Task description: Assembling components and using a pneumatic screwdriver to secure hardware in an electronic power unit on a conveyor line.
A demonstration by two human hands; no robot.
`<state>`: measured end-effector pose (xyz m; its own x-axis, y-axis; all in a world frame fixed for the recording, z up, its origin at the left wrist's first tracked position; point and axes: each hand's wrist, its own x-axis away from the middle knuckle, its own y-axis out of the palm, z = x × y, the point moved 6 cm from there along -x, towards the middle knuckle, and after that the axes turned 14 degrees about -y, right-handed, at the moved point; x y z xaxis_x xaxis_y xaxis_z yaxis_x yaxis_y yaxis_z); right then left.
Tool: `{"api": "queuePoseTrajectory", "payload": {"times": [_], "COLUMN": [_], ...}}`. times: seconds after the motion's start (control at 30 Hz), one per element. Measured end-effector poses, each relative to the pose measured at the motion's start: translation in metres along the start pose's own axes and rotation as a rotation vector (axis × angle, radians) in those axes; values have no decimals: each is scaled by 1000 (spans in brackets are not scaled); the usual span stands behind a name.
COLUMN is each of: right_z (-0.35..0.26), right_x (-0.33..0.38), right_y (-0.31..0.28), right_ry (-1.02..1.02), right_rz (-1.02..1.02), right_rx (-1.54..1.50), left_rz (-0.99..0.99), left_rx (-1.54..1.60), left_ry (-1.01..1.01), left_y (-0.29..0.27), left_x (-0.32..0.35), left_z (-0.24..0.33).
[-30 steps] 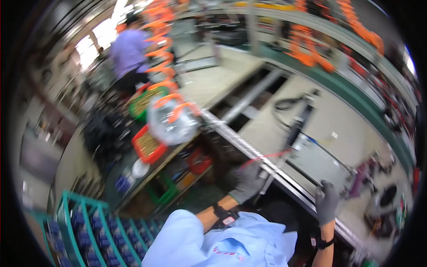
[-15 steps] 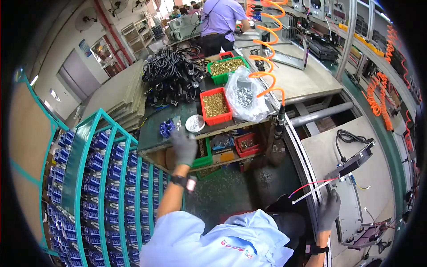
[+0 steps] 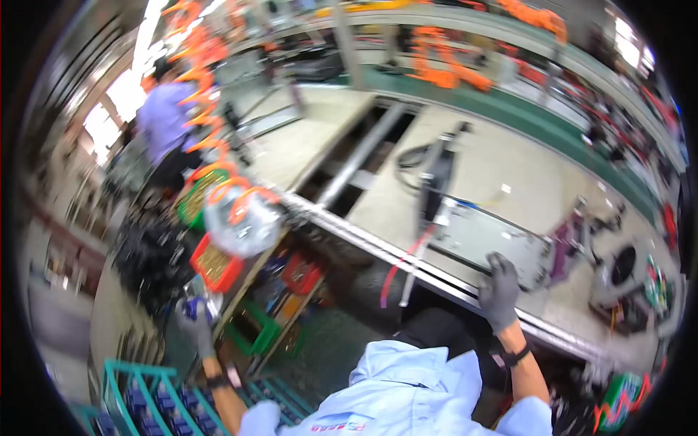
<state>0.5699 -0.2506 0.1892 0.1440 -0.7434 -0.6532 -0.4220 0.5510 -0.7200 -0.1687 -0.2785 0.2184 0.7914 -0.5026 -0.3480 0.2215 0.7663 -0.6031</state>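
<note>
My left hand (image 3: pixel 193 328), in a grey glove, is at the side bench with its fingers closed around a small blue part (image 3: pixel 195 308). Blur hides the grip's details. Beside it is a white bowl (image 3: pixel 212 299). My right hand (image 3: pixel 499 296), also gloved in grey, lies over the worktable's metal rail with its fingers stretched toward a flat metal panel (image 3: pixel 480 240); nothing shows in it. Against that panel's left end lies a long black unit (image 3: pixel 438 178) with a looped black cable. A red wire (image 3: pixel 392 280) and a white strip hang over the rail.
Red bin (image 3: pixel 216 263) and green bin (image 3: pixel 195 200) hold brass-coloured small parts, near a clear plastic bag (image 3: pixel 243 224) and a black cable pile (image 3: pixel 154 251). An orange coiled hose (image 3: pixel 211 134) hangs above. A teal rack (image 3: pixel 142 370) stands at lower left. A co-worker (image 3: pixel 166 120) stands beyond.
The view has swung to the right, bringing the worktable to the middle. My left hand has come to the blue part and closed on it. My right hand remains near the rail.
</note>
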Motion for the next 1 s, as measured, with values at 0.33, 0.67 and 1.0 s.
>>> {"api": "queuePoseTrajectory", "payload": {"times": [0.33,0.67,1.0], "right_z": [56,52,56], "right_x": [58,62,62], "right_y": [-16,-18,-18], "right_ry": [275,230,227], "right_rz": [-17,3,-27], "right_rx": [127,173,158], "left_rz": [-1162,-1262,-1364], "left_rx": [363,130,36], "left_ry": [1124,1451,1481], "left_y": [130,268,294], "left_x": [331,457,469], "left_z": [399,481,489]}}
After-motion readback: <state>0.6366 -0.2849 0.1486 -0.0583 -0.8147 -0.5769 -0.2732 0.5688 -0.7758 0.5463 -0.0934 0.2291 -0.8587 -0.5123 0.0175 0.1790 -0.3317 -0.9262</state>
